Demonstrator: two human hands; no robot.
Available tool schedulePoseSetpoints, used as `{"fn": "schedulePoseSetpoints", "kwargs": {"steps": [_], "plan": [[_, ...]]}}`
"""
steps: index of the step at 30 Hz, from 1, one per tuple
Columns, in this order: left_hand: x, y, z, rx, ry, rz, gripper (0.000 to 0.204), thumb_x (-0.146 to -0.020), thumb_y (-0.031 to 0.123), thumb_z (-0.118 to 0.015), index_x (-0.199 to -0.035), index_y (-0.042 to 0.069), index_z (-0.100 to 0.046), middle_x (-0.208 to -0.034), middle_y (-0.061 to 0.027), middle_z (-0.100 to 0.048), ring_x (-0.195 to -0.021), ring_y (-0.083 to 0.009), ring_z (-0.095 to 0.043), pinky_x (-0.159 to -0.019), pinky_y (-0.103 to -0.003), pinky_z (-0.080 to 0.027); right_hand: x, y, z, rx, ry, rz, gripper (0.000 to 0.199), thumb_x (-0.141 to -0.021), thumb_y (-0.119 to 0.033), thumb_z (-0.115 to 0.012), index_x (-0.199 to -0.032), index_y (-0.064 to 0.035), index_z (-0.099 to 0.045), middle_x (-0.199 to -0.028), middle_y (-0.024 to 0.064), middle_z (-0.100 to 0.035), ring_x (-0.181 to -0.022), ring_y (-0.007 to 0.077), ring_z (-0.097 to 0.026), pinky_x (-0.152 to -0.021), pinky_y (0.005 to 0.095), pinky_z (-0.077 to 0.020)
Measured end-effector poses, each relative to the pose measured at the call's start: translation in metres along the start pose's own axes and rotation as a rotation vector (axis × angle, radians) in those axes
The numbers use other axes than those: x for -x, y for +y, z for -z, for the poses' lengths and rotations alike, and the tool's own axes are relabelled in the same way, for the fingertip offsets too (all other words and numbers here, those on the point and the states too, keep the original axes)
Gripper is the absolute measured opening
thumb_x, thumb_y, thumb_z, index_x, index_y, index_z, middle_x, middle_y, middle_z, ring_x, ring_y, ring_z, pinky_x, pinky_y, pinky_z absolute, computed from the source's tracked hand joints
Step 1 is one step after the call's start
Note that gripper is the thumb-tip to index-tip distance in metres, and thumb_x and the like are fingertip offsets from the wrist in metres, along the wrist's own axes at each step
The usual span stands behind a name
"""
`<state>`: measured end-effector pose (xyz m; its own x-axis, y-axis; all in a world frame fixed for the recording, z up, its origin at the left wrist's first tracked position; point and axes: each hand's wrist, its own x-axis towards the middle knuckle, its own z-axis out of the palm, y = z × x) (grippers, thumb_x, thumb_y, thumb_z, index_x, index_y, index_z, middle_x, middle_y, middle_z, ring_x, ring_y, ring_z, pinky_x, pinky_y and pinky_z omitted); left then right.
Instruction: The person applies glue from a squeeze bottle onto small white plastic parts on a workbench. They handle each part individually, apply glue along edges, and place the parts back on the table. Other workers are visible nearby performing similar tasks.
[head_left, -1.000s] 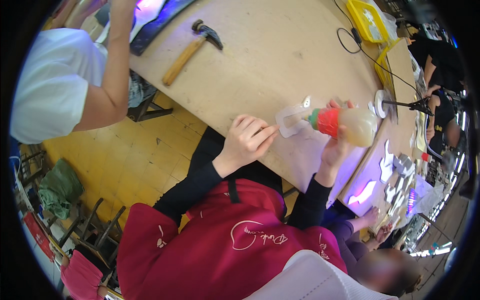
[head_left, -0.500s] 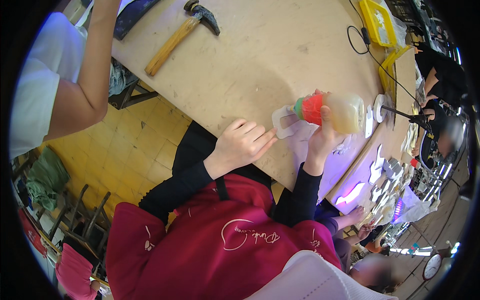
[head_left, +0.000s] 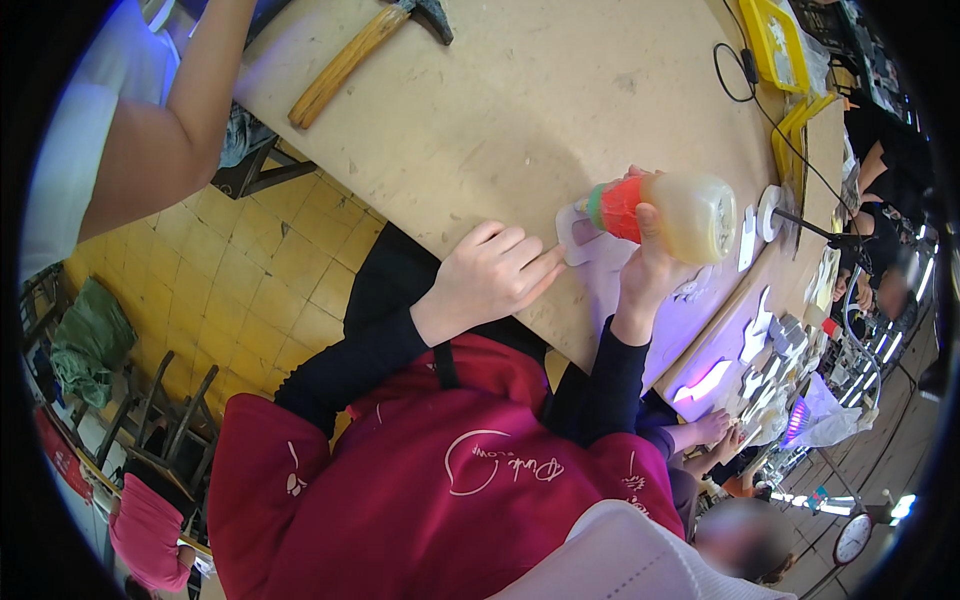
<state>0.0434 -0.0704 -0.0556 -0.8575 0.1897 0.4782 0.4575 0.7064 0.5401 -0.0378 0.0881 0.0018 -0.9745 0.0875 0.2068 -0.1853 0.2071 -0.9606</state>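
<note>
My right hand (head_left: 645,270) is wrapped around a squeeze bottle (head_left: 696,220) of cloudy yellowish liquid, with red wrapping around its neck and a green collar. The bottle lies tilted, its nozzle pointing left onto a white flat cut-out piece (head_left: 566,236) near the table edge. My left hand (head_left: 492,270) is closed, index finger reaching out to the near edge of that piece; its thumb is hidden, and the fingertips seem to hold the edge. The nozzle tip overlaps the piece; whether it touches is too small to tell.
A wooden-handled hammer (head_left: 352,65) lies at the table's far left. Beyond the bottle stand a round white lamp base (head_left: 769,213), a black cable and a yellow tray (head_left: 775,45). White pieces lie under purple light at right. A person's bare arm (head_left: 205,105) is at left.
The view has shifted slightly, so the hammer sits higher in it. The bottle nozzle and both hands keep nearly the same place at the white piece.
</note>
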Motion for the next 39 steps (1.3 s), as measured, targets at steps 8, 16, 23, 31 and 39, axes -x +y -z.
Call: {"fn": "schedulePoseSetpoints", "kwargs": {"steps": [8,16,23,31,39], "plan": [[0.009,-0.007,-0.002,0.079,0.163,-0.113,0.010,-0.079,0.020,-0.077,-0.085,0.012,-0.075,-0.061,0.0038,-0.050,-0.053,-0.0143,-0.049,-0.052,-0.027,-0.036,0.006,-0.003,-0.006,-0.134,-0.033,-0.061,0.047,-0.080,-0.006,-0.083,-0.119,0.0041,-0.058,-0.106,0.0159,-0.070,-0.101,0.0290,-0.070,-0.093,0.0426,-0.0554],[0.011,-0.011,0.000,0.117,0.294,-0.068,0.010,-0.082,0.020,-0.073,-0.077,0.011,-0.073,-0.060,0.0027,-0.052,-0.052,-0.0158,-0.048,-0.054,-0.029,-0.036,0.012,-0.003,-0.004,-0.076,-0.096,-0.036,0.050,-0.077,-0.008,-0.087,-0.117,0.0035,-0.060,-0.104,0.0125,-0.070,-0.098,0.0269,-0.071,-0.089,0.0404,-0.0564],[0.000,-0.001,0.002,0.004,0.179,0.192,0.019,-0.082,0.015,-0.068,-0.100,0.013,-0.073,-0.083,-0.0004,-0.059,-0.076,-0.0195,-0.057,-0.072,-0.034,-0.042,0.020,-0.007,0.002,-0.046,-0.096,-0.044,0.048,-0.075,-0.008,-0.088,-0.114,0.0025,-0.063,-0.102,0.0108,-0.072,-0.094,0.0225,-0.071,-0.087,0.0370,-0.0562],[-0.008,0.006,0.007,-0.062,-0.039,0.247,0.046,-0.078,0.010,-0.064,-0.122,0.022,-0.066,-0.143,-0.0047,-0.049,-0.136,-0.0274,-0.043,-0.109,-0.045,-0.034,0.032,-0.006,0.019,0.123,-0.071,-0.027,0.047,-0.070,-0.008,-0.090,-0.110,0.0008,-0.067,-0.098,0.0077,-0.074,-0.088,0.0180,-0.070,-0.085,0.0337,-0.0548],[-0.003,0.011,0.007,-0.075,-0.043,0.266,0.036,-0.079,0.012,-0.063,-0.114,0.018,-0.069,-0.144,-0.0058,-0.050,-0.137,-0.0280,-0.043,-0.111,-0.046,-0.032,0.038,-0.007,0.039,-0.147,-0.067,-0.047,0.078,-0.079,-0.054,-0.077,-0.128,0.0014,-0.053,-0.111,0.0218,-0.068,-0.103,0.0335,-0.068,-0.089,0.0427,-0.0552]]}}
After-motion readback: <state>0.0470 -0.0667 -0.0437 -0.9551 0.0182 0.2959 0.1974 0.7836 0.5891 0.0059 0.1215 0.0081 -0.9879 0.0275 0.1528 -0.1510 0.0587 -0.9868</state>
